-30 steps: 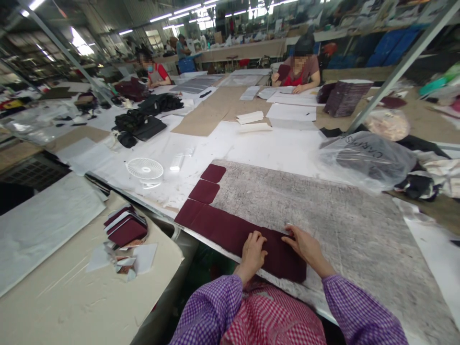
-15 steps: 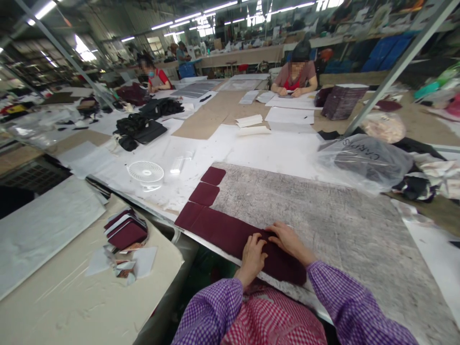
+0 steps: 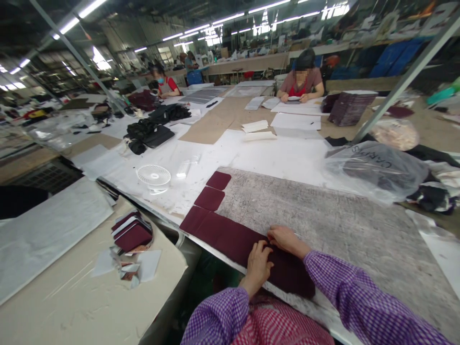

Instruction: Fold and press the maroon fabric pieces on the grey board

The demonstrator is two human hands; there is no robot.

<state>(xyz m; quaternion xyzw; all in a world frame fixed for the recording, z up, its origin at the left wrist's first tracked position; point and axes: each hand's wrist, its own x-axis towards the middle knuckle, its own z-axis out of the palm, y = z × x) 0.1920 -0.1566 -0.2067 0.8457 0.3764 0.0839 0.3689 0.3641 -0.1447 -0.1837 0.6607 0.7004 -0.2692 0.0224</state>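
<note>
A long maroon fabric-like panel (image 3: 226, 235) lies along the table's near edge, on a grey mottled sheet (image 3: 323, 220). My left hand (image 3: 258, 266) rests on the panel with bent fingers, the thumb apart from them. Close beside it, my right hand (image 3: 285, 239) has its fingers drawn together at the panel's far edge. What lies under the right fingertips is partly hidden. Two smaller maroon pieces with rounded corners, a nearer one (image 3: 210, 198) and a farther one (image 3: 219, 180), lie beyond the panel's left part.
A white fan (image 3: 154, 177) stands left on the white table. Stacked maroon and pale pieces (image 3: 132, 235) sit on a cream side table (image 3: 72, 306). A plastic bag (image 3: 377, 167) lies right, near a slanted metal post (image 3: 406, 72). A person (image 3: 302, 81) works across the table.
My right hand's fingers have drawn closer together at the panel's far edge. The left hand stays on the panel. The whole view has shifted slightly.
</note>
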